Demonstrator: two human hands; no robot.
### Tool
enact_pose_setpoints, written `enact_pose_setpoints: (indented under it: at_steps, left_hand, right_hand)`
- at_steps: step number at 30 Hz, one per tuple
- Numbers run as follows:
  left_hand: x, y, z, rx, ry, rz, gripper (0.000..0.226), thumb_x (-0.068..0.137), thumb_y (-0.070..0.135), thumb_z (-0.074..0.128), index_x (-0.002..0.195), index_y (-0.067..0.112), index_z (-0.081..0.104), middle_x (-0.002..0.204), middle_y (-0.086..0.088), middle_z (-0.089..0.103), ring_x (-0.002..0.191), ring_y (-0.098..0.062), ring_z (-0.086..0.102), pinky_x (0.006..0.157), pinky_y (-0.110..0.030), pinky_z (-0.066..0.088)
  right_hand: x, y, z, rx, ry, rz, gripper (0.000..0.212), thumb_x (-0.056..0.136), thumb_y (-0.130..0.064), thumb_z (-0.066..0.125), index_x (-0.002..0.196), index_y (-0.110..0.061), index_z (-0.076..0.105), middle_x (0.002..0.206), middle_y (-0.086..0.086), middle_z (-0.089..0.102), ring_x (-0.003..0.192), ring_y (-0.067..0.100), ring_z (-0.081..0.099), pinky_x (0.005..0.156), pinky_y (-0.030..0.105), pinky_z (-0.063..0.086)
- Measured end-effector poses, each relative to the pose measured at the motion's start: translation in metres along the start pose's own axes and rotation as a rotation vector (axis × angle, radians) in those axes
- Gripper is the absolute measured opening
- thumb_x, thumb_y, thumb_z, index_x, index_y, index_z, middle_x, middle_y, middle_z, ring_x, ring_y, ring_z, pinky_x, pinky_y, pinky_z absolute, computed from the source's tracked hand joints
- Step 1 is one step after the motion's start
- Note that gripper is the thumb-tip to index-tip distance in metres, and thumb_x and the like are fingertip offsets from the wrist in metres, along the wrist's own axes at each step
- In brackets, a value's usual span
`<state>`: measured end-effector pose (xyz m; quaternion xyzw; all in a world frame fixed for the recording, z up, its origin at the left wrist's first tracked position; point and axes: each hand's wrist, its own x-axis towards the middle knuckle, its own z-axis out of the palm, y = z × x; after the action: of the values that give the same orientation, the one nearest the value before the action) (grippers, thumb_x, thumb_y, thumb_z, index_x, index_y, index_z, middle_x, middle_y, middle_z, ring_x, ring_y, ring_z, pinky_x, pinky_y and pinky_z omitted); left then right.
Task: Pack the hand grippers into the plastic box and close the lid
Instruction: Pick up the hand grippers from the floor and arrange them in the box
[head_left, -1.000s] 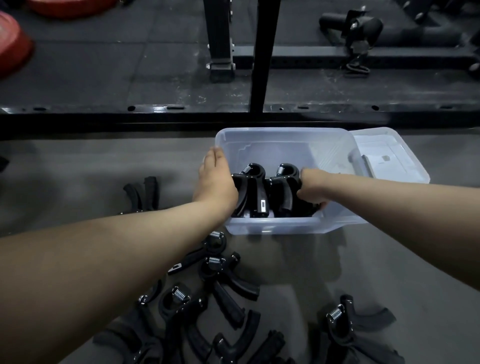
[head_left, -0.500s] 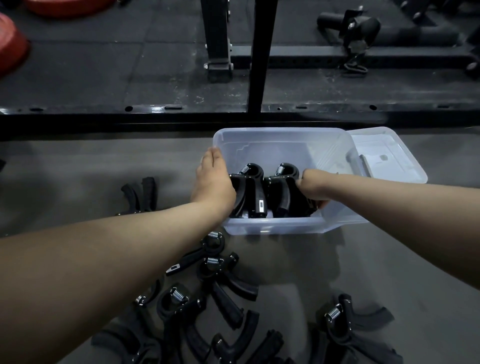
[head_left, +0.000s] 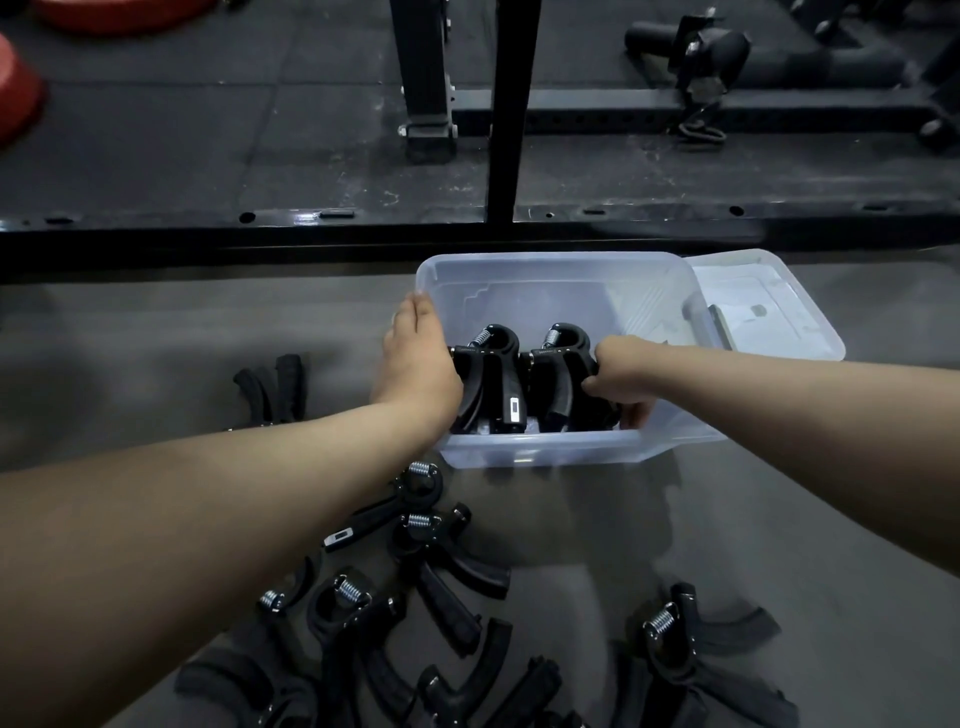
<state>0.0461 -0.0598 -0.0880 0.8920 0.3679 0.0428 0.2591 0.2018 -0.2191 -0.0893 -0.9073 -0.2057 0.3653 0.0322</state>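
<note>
Head view: my left hand (head_left: 415, 364) lies against the left side of the hand grippers (head_left: 511, 379) standing in the clear plastic box (head_left: 545, 453). Its fingers run fairly straight along the box's left wall, and its thumb is hidden from me. My right hand (head_left: 621, 376) is curled round the rightmost gripper in the box, fingertips tucked out of sight. I count two coil springs showing in there; how many grippers stand behind my hands I cannot tell. The box sits on the grey floor (head_left: 779, 519), with its one lid (head_left: 769, 312) lying just to the right, partly behind the box wall. On the near floor, a pile of loose grippers (head_left: 441, 566) shows five springs. More handles are cut off by the bottom edge and by my left forearm. A lone gripper (head_left: 272, 387) lies apart at the left. At the far side I see a black rack frame (head_left: 511, 104) and one red plate (head_left: 15, 98), cropped.
</note>
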Motion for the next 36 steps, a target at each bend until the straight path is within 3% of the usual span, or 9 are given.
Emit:
enact_pose_setpoints:
  at_steps: [5, 8, 10, 13, 15, 18, 21, 30, 36]
  left_hand:
    - [0.0, 0.0, 0.001, 0.003, 0.004, -0.005, 0.082, 0.084, -0.007, 0.038, 0.155, 0.015, 0.002, 0.162, 0.001, 0.0, 0.145, -0.025, 0.012, 0.117, -0.033, 0.017]
    - [0.001, 0.0, 0.0, 0.005, 0.006, -0.002, 0.082, 0.085, -0.007, 0.038, 0.155, 0.014, 0.002, 0.162, 0.0, 0.0, 0.145, -0.025, 0.011, 0.117, -0.033, 0.016]
    - [0.001, 0.0, 0.001, 0.008, 0.006, -0.005, 0.081, 0.085, -0.006, 0.038, 0.155, 0.015, 0.002, 0.162, 0.0, 0.0, 0.145, -0.025, 0.01, 0.117, -0.033, 0.015]
    - [0.0, 0.0, 0.001, 0.016, 0.005, -0.008, 0.081, 0.086, -0.005, 0.038, 0.155, 0.015, 0.001, 0.162, 0.0, 0.0, 0.146, -0.025, 0.01, 0.117, -0.034, 0.016]
    - [0.0, 0.0, 0.001, 0.022, 0.006, -0.011, 0.08, 0.087, -0.005, 0.039, 0.155, 0.015, 0.001, 0.162, 0.001, -0.001, 0.146, -0.024, 0.01, 0.117, -0.034, 0.017]
    - [0.0, 0.0, 0.001, 0.03, 0.0, -0.012, 0.08, 0.087, -0.005, 0.038, 0.155, 0.016, 0.0, 0.162, 0.002, -0.001, 0.147, -0.024, 0.008, 0.117, -0.035, 0.017]
    - [-0.001, 0.001, 0.0, 0.028, -0.014, -0.004, 0.081, 0.087, -0.005, 0.038, 0.155, 0.014, 0.0, 0.162, 0.001, -0.001, 0.147, -0.025, 0.008, 0.118, -0.036, 0.015]
    - [-0.002, 0.002, -0.004, 0.057, -0.042, 0.005, 0.081, 0.086, -0.003, 0.047, 0.154, 0.011, 0.006, 0.161, -0.002, 0.004, 0.144, -0.03, 0.017, 0.117, -0.037, 0.02]
    - [-0.021, 0.005, 0.0, 0.098, -0.075, 0.009, 0.087, 0.084, -0.006, 0.048, 0.155, 0.009, 0.0, 0.162, -0.004, -0.001, 0.146, -0.031, 0.013, 0.118, -0.039, 0.019]
  right_hand:
    - [0.002, 0.0, 0.003, -0.03, 0.02, -0.002, 0.021, 0.094, -0.01, 0.041, 0.076, -0.001, 0.049, 0.068, 0.021, 0.065, 0.051, 0.035, 0.069, 0.052, 0.046, 0.06]
    - [-0.002, -0.002, 0.002, -0.05, 0.029, -0.001, 0.024, 0.095, -0.017, 0.044, 0.078, -0.003, 0.052, 0.073, 0.017, 0.068, 0.059, 0.035, 0.071, 0.059, 0.042, 0.061]
    - [-0.006, -0.002, 0.0, -0.096, 0.042, -0.005, 0.03, 0.099, -0.027, 0.043, 0.075, -0.01, 0.049, 0.079, 0.01, 0.065, 0.075, 0.036, 0.071, 0.07, 0.039, 0.06]
    - [-0.006, 0.003, 0.001, -0.101, 0.034, -0.016, 0.042, 0.1, -0.037, 0.034, 0.082, -0.004, 0.054, 0.079, 0.014, 0.068, 0.063, 0.033, 0.071, 0.061, 0.04, 0.061]
    - [-0.009, 0.006, 0.001, -0.218, 0.112, -0.062, 0.038, 0.099, -0.036, 0.034, 0.09, -0.005, 0.055, 0.09, 0.014, 0.067, 0.072, 0.03, 0.069, 0.063, 0.033, 0.055]
    - [-0.016, 0.014, 0.003, -0.347, 0.246, -0.176, 0.029, 0.098, -0.036, 0.037, 0.104, -0.012, 0.052, 0.112, 0.013, 0.057, 0.099, 0.034, 0.059, 0.074, 0.036, 0.038]
    - [-0.03, 0.022, 0.005, -0.289, 0.263, -0.243, 0.022, 0.097, -0.034, 0.038, 0.089, -0.017, 0.048, 0.105, 0.012, 0.062, 0.088, 0.031, 0.055, 0.071, 0.034, 0.037]
    - [-0.083, 0.055, 0.012, -0.168, 0.275, -0.293, 0.042, 0.102, -0.043, 0.029, 0.096, -0.011, 0.056, 0.092, 0.009, 0.06, 0.088, 0.03, 0.055, 0.075, 0.039, 0.044]
    - [-0.101, 0.068, 0.018, -0.188, 0.166, -0.338, 0.03, 0.101, -0.036, 0.033, 0.091, -0.015, 0.052, 0.085, 0.004, 0.057, 0.082, 0.027, 0.054, 0.067, 0.035, 0.038]
